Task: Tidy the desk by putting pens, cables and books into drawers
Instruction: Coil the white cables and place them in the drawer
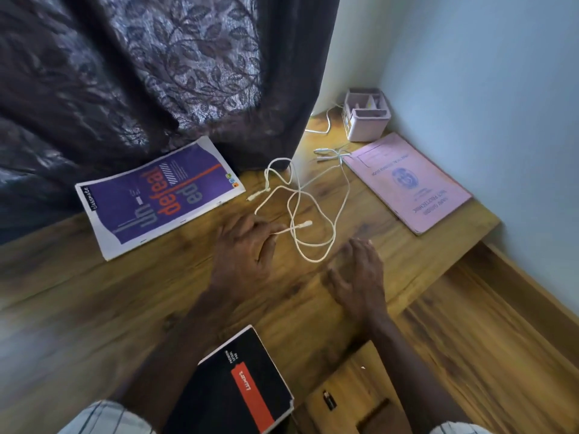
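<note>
Tangled white cable (305, 223) is still loose in the middle of the wooden bench (94, 292), so tidying has barely started imo. The purple-covered book (156, 195), pink paper booklet (407, 183) and black notebook with a red label (238, 380) are all out too. Low down there's what looks like an open wooden drawer (351, 389), hard to say for sure. Grip-wise: left hand (244, 249) has its fingers laid out straight over the cable's plug end, touching it, not clamped. Right hand (360, 274) is spread flat near the cable loop, holding nothing.
</note>
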